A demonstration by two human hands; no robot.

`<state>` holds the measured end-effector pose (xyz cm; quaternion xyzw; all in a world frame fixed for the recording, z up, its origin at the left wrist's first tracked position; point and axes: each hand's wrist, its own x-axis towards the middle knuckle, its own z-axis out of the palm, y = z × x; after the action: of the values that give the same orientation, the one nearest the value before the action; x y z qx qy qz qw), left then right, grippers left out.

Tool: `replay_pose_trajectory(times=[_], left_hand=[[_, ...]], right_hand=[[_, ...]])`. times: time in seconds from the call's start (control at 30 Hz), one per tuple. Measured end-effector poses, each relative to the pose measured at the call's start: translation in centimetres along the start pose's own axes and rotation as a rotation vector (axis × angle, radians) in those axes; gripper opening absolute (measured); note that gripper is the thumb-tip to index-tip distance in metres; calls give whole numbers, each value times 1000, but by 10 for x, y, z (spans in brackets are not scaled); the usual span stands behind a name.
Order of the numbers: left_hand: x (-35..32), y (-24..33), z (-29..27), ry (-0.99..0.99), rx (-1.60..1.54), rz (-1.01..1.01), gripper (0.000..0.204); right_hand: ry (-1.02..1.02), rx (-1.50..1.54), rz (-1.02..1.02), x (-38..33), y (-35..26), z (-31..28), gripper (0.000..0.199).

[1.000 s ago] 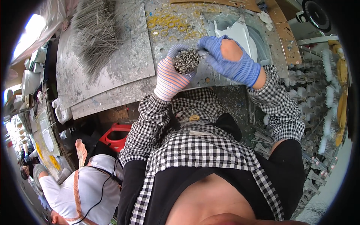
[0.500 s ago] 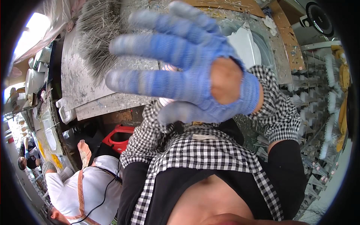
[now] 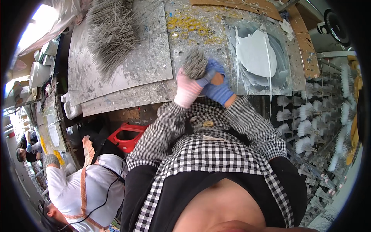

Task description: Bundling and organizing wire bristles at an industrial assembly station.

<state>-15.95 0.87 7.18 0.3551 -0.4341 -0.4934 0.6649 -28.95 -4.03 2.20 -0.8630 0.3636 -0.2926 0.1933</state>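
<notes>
the left hand (image 3: 188,89) is gripping a grey bundle (image 3: 194,63) near the front edge of the desk (image 3: 147,94), and the strand ends are fanning out above its fingers. the right hand (image 3: 217,83) is crowding in at the bundle's right side and overlapping the left; its fingers are partly hiding, so one cannot tell whether it is gripping anything. the hands are also covering the bundle's base, so any binding there is staying out of sight. if nothing is binding it, a loosening left hand could be letting strands slip and scatter. uneven pressure from the right hand could be skewing the ends or bending the outer strands. loose strands could be mixing with the pile (image 3: 112,38) or landing among the yellow rings (image 3: 187,25). the white strip (image 3: 269,77) is lying across the paste (image 3: 251,58) and overhanging the desk, where the right sleeve (image 3: 257,127) could be catching it.
</notes>
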Motion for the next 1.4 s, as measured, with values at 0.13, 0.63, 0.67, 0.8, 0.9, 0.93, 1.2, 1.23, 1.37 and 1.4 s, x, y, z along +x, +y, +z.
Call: replay_pose_trajectory(times=[0.13, 0.63, 0.67, 0.8, 0.9, 0.93, 1.2, 1.23, 1.37, 1.4], left_hand=[[-1, -40, -48, -281, 623, -2, 53], [-6, -43, -81, -633, 1454, 261, 48], [-3, -46, -79, -599, 1413, 274, 47], [-8, -31, -65, -464, 904, -74, 49], [-43, 2, -57, -596, 666, -57, 80], [-61, 10, -52, -500, 550, -179, 75], [-117, 13, -50, -52, -220, -1132, 53], [-118, 14, -53, -11, -193, -1134, 52], [-122, 17, -60, 109, -190, -1156, 50], [-123, 17, -60, 142, -175, -1149, 49]], right_hand=[[-105, -3, 104, -26, 23, 16, 93], [-102, 300, 140, -26, 5, -16, 82], [-48, 134, 5, -25, 8, -15, 83], [-92, -37, -112, -32, 4, -19, 92], [-372, 353, 115, -49, -12, -30, 95], [-416, 696, 264, -62, -23, -35, 94], [-755, 1155, 1019, -92, -51, -43, 52], [-780, 1156, 1035, -92, -49, -44, 51], [-804, 1137, 1095, -90, -47, -46, 52], [-747, 1152, 1070, -91, -49, -45, 54]])
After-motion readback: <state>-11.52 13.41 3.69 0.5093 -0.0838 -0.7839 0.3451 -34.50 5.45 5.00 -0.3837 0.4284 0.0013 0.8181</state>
